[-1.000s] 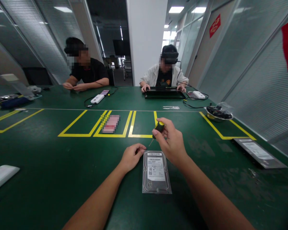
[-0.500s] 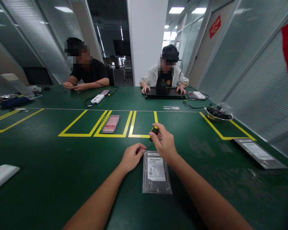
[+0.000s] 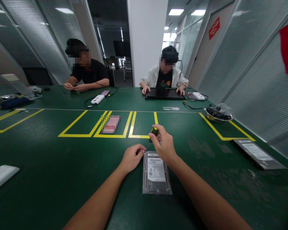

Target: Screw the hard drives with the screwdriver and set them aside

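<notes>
A hard drive (image 3: 156, 172) with a white label lies flat on the green table (image 3: 62, 179), in front of me. My right hand (image 3: 165, 143) grips a green and yellow screwdriver (image 3: 154, 131), tilted, its shaft pointing down to the drive's far left corner. At that same corner is my left hand (image 3: 132, 157), its thumb and fingertips pinched together near the screwdriver tip. Whatever those fingertips hold, if anything, is too small to make out.
A second drive (image 3: 259, 154) lies at the right, near a metal bowl (image 3: 218, 118) of dark parts. Yellow tape marks the table beyond my hands. A white object (image 3: 2, 177) is at the left. Two people sit opposite, one holding a black panel (image 3: 165, 93).
My right hand and the screwdriver have shifted very slightly. My left hand and the drive have stayed in place.
</notes>
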`<state>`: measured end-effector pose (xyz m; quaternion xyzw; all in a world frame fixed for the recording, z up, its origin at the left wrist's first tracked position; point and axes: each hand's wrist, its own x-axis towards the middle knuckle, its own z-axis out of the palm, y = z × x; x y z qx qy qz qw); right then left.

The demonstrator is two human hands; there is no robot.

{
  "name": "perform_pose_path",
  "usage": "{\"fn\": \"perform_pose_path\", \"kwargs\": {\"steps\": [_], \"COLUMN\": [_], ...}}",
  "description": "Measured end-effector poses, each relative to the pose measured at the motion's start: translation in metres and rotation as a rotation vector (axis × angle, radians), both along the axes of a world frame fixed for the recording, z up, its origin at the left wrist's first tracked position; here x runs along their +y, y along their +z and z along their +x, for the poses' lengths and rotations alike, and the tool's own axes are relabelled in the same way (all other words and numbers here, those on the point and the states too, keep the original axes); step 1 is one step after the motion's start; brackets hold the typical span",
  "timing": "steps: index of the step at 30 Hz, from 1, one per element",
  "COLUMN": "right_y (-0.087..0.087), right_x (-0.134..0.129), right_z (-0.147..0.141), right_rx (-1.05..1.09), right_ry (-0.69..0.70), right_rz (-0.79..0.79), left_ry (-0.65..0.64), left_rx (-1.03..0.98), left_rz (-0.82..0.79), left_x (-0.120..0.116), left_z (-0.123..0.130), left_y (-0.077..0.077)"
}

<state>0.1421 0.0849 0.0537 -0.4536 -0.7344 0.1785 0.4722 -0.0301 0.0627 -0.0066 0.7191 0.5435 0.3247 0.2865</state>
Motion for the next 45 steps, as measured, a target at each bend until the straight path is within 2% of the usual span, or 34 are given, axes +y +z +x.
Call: {"fn": "perform_pose_path", "kwargs": {"steps": [8, 13, 18, 28, 33, 45], "right_y": [0.000, 0.003, 0.014, 0.043, 0.046, 0.050], "right_x": [-0.001, -0.001, -0.002, -0.003, -0.006, -0.009], "right_z": [-0.001, -0.002, -0.002, -0.005, -0.007, -0.007], "right_rx": [-0.003, -0.053, -0.093, -0.234, -0.271, -0.257], "right_ry": [0.012, 0.106, 0.187, 0.144, 0.118, 0.121], "right_rz": [-0.002, 0.055, 0.105, 0.109, 0.105, 0.155], "left_ry": [0.000, -0.005, -0.001, -0.010, -0.004, 0.040], "left_rx": [0.006, 0.011, 0.014, -0.017, 0.025, 0.063], "left_rz": [0.007, 0.011, 0.029, 0.006, 0.073, 0.099], "left_x": [-0.001, 0.000, -0.001, -0.004, -0.007, -0.008], "left_z": [0.000, 0.000, 0.000, 0.002, 0.003, 0.003], "left_y": [0.001, 0.002, 0.001, 0.000, 0.001, 0.000]}}
